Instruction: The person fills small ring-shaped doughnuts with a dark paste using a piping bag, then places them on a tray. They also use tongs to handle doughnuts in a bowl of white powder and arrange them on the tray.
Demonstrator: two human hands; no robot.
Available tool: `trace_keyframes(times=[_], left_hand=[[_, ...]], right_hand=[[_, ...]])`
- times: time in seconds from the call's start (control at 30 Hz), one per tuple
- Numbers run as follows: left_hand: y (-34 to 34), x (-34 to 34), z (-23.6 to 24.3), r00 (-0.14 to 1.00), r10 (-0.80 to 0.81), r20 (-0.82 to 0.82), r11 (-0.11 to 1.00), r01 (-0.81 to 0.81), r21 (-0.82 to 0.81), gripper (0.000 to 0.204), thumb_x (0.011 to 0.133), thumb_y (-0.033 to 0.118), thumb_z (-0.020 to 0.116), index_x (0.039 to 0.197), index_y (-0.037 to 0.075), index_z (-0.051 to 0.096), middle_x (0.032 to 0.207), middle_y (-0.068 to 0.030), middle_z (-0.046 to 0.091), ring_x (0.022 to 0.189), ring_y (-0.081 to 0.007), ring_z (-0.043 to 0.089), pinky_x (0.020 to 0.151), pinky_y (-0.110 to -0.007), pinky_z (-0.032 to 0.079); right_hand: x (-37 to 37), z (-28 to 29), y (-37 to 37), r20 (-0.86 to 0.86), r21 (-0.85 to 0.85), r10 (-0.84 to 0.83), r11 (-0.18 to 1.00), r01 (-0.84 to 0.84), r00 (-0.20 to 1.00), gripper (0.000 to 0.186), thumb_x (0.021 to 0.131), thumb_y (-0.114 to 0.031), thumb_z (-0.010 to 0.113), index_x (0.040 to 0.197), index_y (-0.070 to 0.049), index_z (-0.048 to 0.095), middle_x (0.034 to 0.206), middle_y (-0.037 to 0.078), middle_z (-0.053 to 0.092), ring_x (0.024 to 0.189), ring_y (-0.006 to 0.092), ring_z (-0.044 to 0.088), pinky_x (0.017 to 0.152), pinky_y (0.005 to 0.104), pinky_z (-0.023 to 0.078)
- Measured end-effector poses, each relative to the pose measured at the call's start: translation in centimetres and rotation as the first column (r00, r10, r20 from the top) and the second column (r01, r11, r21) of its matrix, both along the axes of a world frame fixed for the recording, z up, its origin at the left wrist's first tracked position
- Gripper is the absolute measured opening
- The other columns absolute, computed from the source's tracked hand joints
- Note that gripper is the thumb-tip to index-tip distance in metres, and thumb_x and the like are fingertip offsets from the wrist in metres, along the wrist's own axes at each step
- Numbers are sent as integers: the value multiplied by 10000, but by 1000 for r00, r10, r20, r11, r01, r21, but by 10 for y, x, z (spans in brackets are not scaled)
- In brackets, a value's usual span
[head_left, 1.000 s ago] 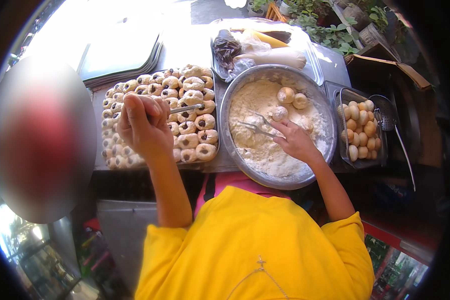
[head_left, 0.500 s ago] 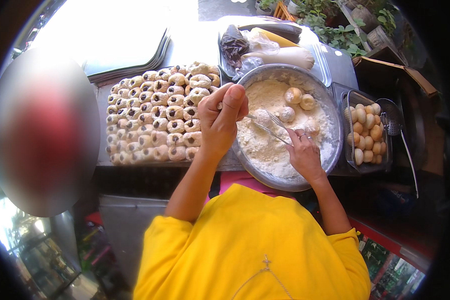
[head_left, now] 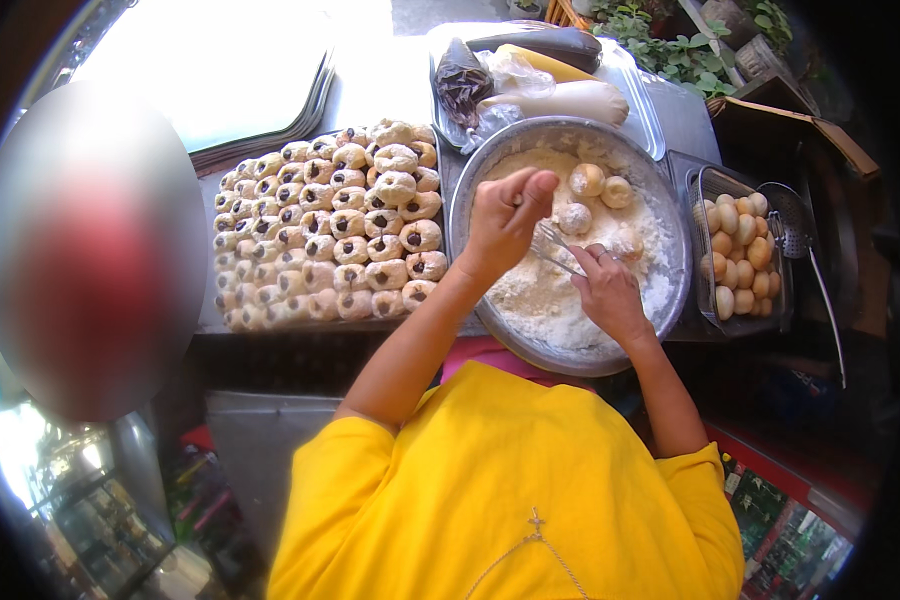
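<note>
A wide metal basin of white powder stands in front of me, with several round buns in it. One powdered bun lies between my hands, and a golden bun rests beyond it. My left hand is closed in a fist with its thumb on top, over the basin's left part; whatever it grips is mostly hidden. My right hand grips a metal fork, its tines pointing left toward the left hand. Left of the basin, rows of buns with dark filling cover a tray.
To the right stands a wire basket of plain buns, beside a long-handled skimmer. Behind the basin, a metal tray holds wrapped piping bags. Stacked trays lie at the back left, and a blurred shape fills the far left.
My left fist has moved right, from beside the basin's left rim to over the powder, covering where a powdered bun lay. My right hand has stayed nearly in place with the fork.
</note>
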State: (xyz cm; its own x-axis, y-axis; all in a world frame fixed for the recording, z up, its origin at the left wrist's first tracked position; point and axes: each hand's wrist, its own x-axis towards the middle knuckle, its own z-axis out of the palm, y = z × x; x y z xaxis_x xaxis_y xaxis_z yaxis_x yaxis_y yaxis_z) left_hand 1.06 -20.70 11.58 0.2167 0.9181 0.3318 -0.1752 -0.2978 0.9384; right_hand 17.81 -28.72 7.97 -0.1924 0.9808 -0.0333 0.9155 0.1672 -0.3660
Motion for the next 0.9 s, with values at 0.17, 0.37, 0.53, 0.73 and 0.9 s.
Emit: trace_keyframes(times=[0.17,0.37,0.53,0.73,0.9], left_hand=[[-37,22,34,954,-170,-247,862,265,433,181,810,157,570,687,28,539,518,-131,431,443,-251,477,445,-306,379],[-20,-82,78,980,149,135,942,-182,282,290,862,229,512,665,20,551,547,-1,521,469,-55,480,425,-198,355],[-31,-143,67,856,413,312,882,-461,95,387,881,292,486,603,22,486,520,-8,443,448,-57,337,414,-206,242],[-44,-153,46,815,530,235,838,-546,4,408,886,301,473,575,37,452,509,4,404,440,-50,303,417,-201,203],[-44,-151,43,812,543,214,833,-552,-18,418,885,311,472,566,43,444,497,9,395,431,-47,297,414,-200,190]], right_hand=[[4,1,1,-213,-30,-59,998,54,975,317,730,-100,569,1039,-52,521,923,127,545,843,316,545,710,393,448],[4,20,6,91,19,59,998,-61,994,309,719,-82,573,1023,-37,548,897,121,550,854,288,546,732,375,441],[-13,59,19,6,91,127,988,-127,992,349,713,-62,582,1059,-54,544,937,120,559,849,281,555,730,367,443],[-70,72,53,0,151,381,914,-377,925,324,741,-70,564,1064,-48,540,969,121,563,880,276,556,768,361,438],[-110,49,85,158,55,461,879,-474,873,313,772,-106,533,1078,-41,524,999,119,547,923,272,544,783,370,438]])
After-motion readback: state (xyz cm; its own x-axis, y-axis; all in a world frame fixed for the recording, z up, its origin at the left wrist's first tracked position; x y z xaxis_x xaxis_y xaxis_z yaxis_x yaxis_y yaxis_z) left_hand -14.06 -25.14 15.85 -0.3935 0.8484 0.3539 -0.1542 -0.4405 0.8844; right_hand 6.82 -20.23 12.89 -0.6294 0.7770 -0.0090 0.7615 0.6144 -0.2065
